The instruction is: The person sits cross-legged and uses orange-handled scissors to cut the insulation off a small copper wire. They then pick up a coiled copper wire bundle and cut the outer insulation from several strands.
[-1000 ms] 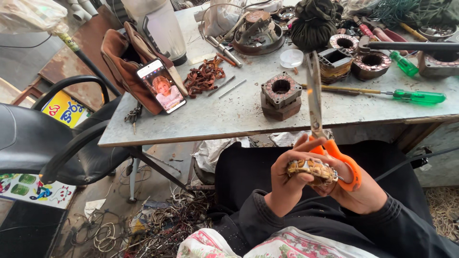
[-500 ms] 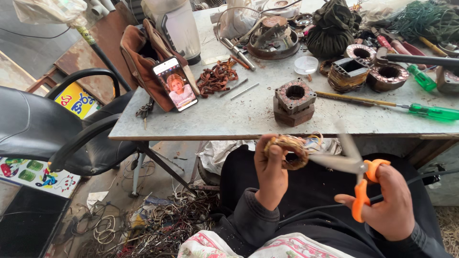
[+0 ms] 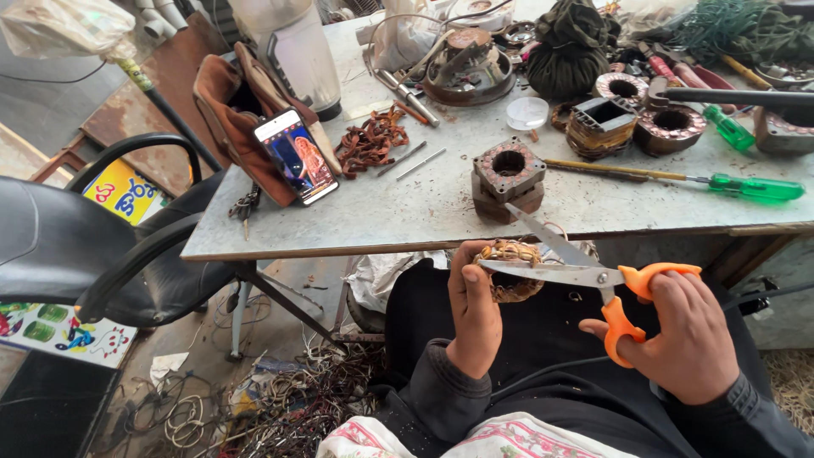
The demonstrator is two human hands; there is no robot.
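In the head view, the left hand [image 3: 475,309] grips a small round copper-wound coil [image 3: 510,270] just below the near edge of the grey metal table [image 3: 407,212]. The right hand [image 3: 687,335] holds orange-handled steel scissors [image 3: 593,276], blades spread open against the coil, below a square laminated stator block [image 3: 507,176] on the table.

Worktable [image 3: 407,216]: pale grey top, scuffed and dusty, on thin metal legs. On its left end a brown leather pouch [image 3: 233,110], with a lit smartphone [image 3: 297,156] propped against it. Just right of the phone, a heap of reddish copper wire scraps [image 3: 370,140] and two thin metal rods [image 3: 411,159]. Near the front edge, a square motor stator [image 3: 508,178]. Behind it, a small white plastic lid [image 3: 527,112], a round motor housing [image 3: 469,66] and a dark cloth bundle [image 3: 570,53]. Right side: three more wound stators [image 3: 604,124] and a green-handled screwdriver [image 3: 753,187] lying parallel to the front edge. Floor [image 3: 254,399] beneath: tangled wire and scraps.
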